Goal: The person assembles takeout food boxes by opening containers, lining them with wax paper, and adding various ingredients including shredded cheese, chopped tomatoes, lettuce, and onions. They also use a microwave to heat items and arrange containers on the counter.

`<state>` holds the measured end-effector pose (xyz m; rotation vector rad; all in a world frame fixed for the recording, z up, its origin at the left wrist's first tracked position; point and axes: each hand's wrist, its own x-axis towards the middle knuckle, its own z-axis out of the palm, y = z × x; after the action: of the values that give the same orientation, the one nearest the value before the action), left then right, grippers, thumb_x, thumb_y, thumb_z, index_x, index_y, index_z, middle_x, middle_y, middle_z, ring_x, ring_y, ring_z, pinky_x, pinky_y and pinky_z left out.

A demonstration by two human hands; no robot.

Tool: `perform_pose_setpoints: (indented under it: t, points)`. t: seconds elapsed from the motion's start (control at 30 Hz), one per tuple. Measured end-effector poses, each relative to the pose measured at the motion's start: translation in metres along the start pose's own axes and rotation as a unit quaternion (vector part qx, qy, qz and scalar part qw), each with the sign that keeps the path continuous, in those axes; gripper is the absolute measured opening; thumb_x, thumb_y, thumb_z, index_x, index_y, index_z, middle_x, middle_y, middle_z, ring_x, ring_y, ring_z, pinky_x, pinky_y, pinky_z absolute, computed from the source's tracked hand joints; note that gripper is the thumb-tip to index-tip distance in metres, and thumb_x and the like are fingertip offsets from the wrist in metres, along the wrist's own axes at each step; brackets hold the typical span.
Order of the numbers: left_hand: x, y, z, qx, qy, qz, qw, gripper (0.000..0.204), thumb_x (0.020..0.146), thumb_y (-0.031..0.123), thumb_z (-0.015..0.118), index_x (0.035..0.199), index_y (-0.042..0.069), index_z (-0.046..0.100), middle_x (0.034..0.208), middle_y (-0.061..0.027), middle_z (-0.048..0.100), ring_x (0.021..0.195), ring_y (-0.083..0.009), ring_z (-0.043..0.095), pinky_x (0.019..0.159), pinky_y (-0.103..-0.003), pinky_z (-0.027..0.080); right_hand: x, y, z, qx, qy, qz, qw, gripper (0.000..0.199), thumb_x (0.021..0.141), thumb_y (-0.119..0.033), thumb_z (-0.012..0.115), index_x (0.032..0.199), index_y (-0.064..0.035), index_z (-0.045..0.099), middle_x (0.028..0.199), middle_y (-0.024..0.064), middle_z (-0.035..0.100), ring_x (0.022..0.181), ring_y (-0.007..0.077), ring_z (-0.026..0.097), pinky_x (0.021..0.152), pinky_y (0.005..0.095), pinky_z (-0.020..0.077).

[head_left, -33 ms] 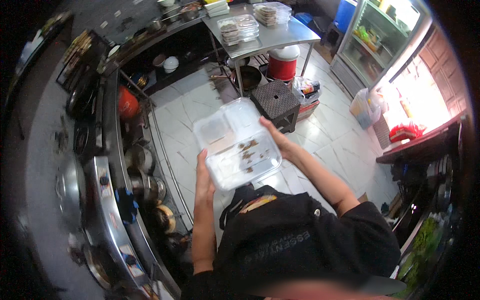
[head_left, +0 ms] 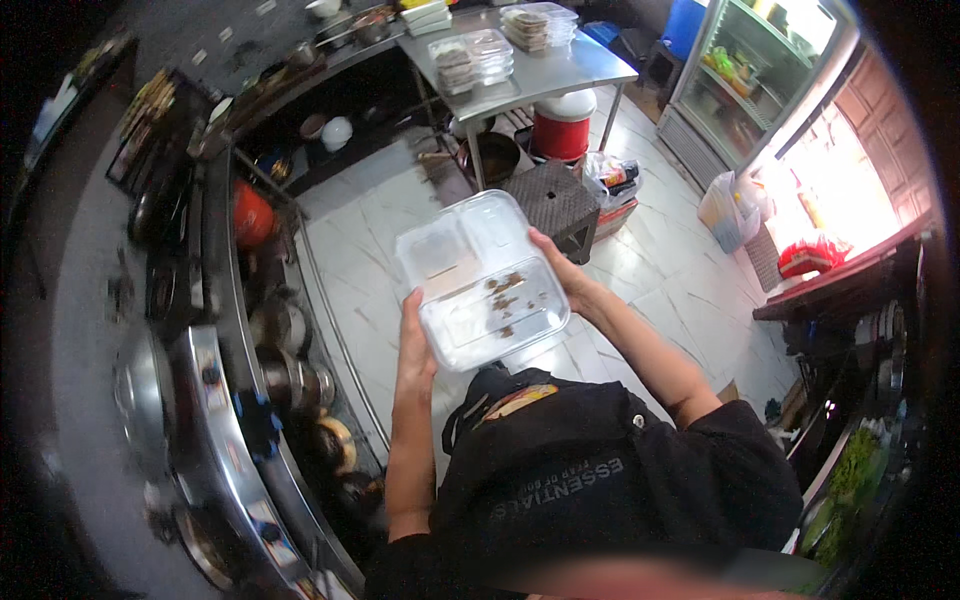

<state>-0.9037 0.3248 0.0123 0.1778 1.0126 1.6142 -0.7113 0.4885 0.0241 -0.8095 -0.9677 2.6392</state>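
Observation:
In front of my body I hold a clear plastic food container [head_left: 470, 300] with divided sections, tilted over the floor. A see-through lid-like panel lies on its near part; whether it is fastened I cannot tell. Small brown bits of food [head_left: 505, 300] show through that part, beside a whitish area. My left hand [head_left: 415, 335] grips the container's left edge, thumb on top. On the right edge, my right hand [head_left: 560, 270] is closed in the same way, its other fingers mostly hidden underneath.
Ahead stands a steel table [head_left: 590, 70] with stacked clear containers [head_left: 470, 60]. A dark stool [head_left: 550, 195] and a red drum with a white lid [head_left: 562, 125] are near it. The stove counter [head_left: 225, 400] runs along my left. A glass-door fridge [head_left: 745, 85] stands far right.
The container and both hands have shifted slightly right and away from my body. My grip looks the same.

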Motion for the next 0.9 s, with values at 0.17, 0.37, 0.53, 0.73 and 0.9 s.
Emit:
perform_pose_setpoints:
  t: [0.17,0.37,0.53,0.73,0.9]
  points:
    - [0.151,0.032,0.072,0.087,-0.146,-0.050,0.984,0.064,0.093,0.048,0.043,0.133,-0.002,0.044,0.128,-0.0165,0.054,0.116,-0.0261,0.054,0.100,-0.035,0.041,0.033,-0.083,-0.050,0.023,0.131,-0.127,0.983,0.094,0.080,-0.072,0.051,0.140,-0.0015,0.036,0.137,0.0218,0.045,0.119,0.0316,0.052,0.100,0.0428,0.0441]
    - [0.300,0.018,0.169,0.092,-0.244,-0.081,0.962,0.065,0.093,0.048,0.044,0.133,-0.003,0.043,0.127,-0.0156,0.055,0.112,-0.0250,0.057,0.097,-0.035,0.044,0.048,-0.193,-0.132,0.039,0.208,-0.181,0.960,0.095,0.080,-0.071,0.051,0.141,-0.0011,0.033,0.135,0.0218,0.047,0.117,0.0336,0.053,0.099,0.0451,0.0445]
    - [0.419,-0.010,0.257,0.055,-0.276,-0.063,0.958,0.064,0.093,0.048,0.043,0.132,-0.003,0.043,0.125,-0.0158,0.056,0.110,-0.0245,0.058,0.096,-0.036,0.046,0.077,-0.304,-0.235,0.016,0.200,-0.178,0.963,0.099,0.078,-0.073,0.052,0.142,-0.0006,0.032,0.134,0.0233,0.046,0.116,0.0347,0.052,0.097,0.0472,0.0448]
    - [0.560,-0.038,0.329,0.036,-0.156,-0.010,0.987,0.063,0.091,0.046,0.045,0.132,-0.001,0.043,0.124,-0.0162,0.054,0.111,-0.0260,0.056,0.093,-0.037,0.047,0.157,-0.440,-0.340,-0.075,0.222,-0.155,0.960,0.093,0.078,-0.069,0.057,0.138,0.0000,0.038,0.130,0.0229,0.050,0.111,0.0324,0.055,0.095,0.0438,0.0461]
    - [0.660,-0.057,0.363,-0.024,-0.110,0.016,0.993,0.060,0.088,0.039,0.056,0.129,-0.004,0.044,0.119,-0.0151,0.055,0.102,-0.0241,0.059,0.085,-0.037,0.051,0.229,-0.523,-0.427,-0.074,0.186,-0.097,0.975,0.093,0.077,-0.067,0.060,0.138,0.0000,0.039,0.134,0.0224,0.047,0.116,0.0327,0.052,0.098,0.0432,0.0434]
